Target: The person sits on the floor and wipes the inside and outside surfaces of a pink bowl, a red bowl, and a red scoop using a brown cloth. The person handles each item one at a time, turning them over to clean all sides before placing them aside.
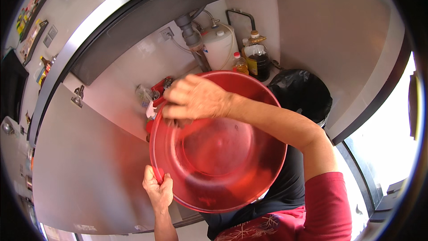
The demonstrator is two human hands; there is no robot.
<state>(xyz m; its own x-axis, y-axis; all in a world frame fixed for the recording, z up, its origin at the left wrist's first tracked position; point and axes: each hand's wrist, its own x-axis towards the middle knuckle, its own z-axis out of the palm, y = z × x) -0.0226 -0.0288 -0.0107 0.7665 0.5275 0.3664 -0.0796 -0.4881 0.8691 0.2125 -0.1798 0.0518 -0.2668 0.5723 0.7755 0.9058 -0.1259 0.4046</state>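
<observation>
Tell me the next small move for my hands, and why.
Perhaps settle your right hand on the red basin: it looks blurred over the upper left side, its contact unclear, and only your left hand clearly grips the basin.

The red basin at the frame's centre looks like smooth, glossy plastic (highlights streak its inside). Right of it, the black bin liner is crinkled, shiny plastic. The hinge at left is bright metal; the door below it, satin-smooth. The sleeve at lower right is matt cloth.
</observation>
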